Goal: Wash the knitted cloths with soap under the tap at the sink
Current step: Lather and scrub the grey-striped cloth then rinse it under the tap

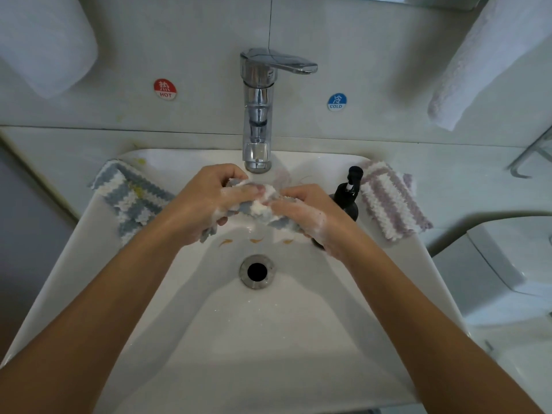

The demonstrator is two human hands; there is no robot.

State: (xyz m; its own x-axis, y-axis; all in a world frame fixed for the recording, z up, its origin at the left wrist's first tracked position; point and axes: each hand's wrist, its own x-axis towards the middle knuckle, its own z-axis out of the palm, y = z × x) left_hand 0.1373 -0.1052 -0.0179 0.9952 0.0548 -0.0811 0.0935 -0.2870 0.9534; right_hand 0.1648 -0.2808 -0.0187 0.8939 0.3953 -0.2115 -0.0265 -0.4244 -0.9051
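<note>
A bunched blue-and-white knitted cloth point(257, 208) is held over the white sink point(89, 264), just below the chrome tap point(258, 115). My left hand point(206, 201) grips its left part and my right hand point(304, 215) grips its right part. Both hands carry soap foam. No stream of water shows under the spout. A second blue-and-white striped cloth point(131, 195) lies on the sink's left rim. A purple-and-white striped cloth point(391, 201) lies on the right rim. A black soap pump bottle point(348, 192) stands behind my right hand.
The drain point(257, 271) lies at the basin's middle, below my hands. White towels hang at the upper left point(44, 46) and upper right point(490, 61). Hot point(165, 89) and cold point(337, 102) stickers sit on the wall either side of the tap.
</note>
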